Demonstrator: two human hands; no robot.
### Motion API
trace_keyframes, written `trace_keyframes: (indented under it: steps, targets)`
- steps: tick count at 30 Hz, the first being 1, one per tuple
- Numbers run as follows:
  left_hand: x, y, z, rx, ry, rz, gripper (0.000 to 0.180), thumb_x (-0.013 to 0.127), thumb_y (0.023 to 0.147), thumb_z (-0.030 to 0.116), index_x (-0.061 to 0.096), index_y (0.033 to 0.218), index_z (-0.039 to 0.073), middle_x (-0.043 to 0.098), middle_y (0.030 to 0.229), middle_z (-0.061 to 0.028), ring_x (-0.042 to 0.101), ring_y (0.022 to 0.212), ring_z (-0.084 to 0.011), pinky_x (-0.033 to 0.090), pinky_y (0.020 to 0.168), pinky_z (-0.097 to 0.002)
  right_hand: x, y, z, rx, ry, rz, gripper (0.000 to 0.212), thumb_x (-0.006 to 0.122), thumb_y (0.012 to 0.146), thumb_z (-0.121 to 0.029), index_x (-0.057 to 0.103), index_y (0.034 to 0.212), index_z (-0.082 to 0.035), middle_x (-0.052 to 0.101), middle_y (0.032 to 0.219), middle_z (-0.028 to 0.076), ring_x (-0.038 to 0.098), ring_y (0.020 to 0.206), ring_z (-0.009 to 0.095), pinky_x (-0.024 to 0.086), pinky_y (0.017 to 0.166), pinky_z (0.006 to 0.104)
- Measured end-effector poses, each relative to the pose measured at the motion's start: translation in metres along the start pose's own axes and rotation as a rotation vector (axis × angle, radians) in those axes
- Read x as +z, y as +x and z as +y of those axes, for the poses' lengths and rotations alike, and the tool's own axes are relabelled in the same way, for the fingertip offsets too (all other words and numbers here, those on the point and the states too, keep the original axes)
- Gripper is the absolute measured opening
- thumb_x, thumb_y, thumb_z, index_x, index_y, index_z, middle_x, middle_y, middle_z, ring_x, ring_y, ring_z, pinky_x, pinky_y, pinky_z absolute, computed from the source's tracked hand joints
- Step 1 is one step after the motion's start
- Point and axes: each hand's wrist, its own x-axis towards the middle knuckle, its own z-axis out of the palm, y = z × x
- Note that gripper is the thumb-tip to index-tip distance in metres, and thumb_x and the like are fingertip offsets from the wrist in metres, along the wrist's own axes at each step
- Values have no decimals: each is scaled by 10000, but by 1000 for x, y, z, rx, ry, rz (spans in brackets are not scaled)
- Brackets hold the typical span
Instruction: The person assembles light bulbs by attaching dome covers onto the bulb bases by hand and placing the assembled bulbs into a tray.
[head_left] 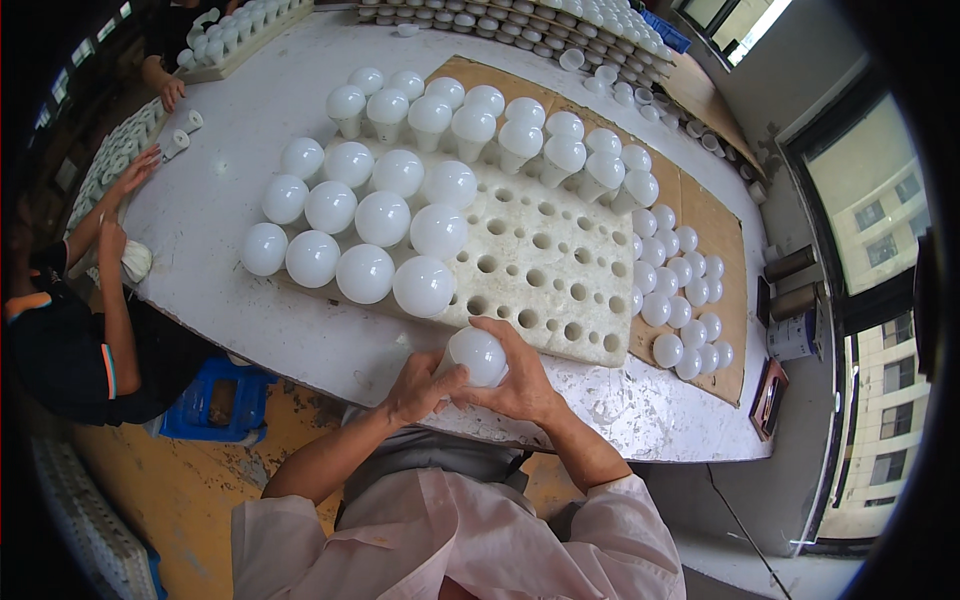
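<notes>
Watching from a distance through the head camera, I'm seeing the two hands working together over the near edge of the table point(620, 410): the left hand point(415, 387) is cupping the white globe point(478, 357) low on its left, while the right hand point(522, 378) is wrapping its right side, a finger curling toward the top. The globe is resting between them, just in front of the foam tray point(545, 303), and the fingers are hiding its lower end, so I'm not managing to tell whether a base is fitted. I'm reading this as a handling step, perhaps seating or twisting parts together; the next move, I'm judging, is calling for an even grip that isn't squeezing the shell, then an upright set-down into an open hole. The foam is looking off-white and matte, round holes of differing sizes dotting its right part. Smooth, glossy bulbs point(383, 218) are filling its left part in rows, and the back bulbs point(519, 140) are showing tapered white bodies. On the right, white domes point(679, 313) are lying on flat brown cardboard point(725, 222) over the scuffed, pale tabletop.
</notes>
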Motion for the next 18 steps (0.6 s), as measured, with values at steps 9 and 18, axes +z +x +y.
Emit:
trace_keyframes:
  steps: [9,18]
  targets:
    - [-7,-8,-14,37,161,154,394,614,888,309,600,1075,-37,685,924,-123,651,710,-130,486,551,-221,-80,84,7,-160,-295,474,837,843,609,-172,397,1309,-68,516,1167,164,578,1028,301,493,879,391]
    - [-17,-1,-23,96,410,258,327,665,839,88,550,1110,-54,649,1090,-181,628,785,-98,520,642,-228,-75,129,33,8,-501,214,828,777,705,-219,323,1394,-143,515,1184,199,567,1047,372,490,885,429]
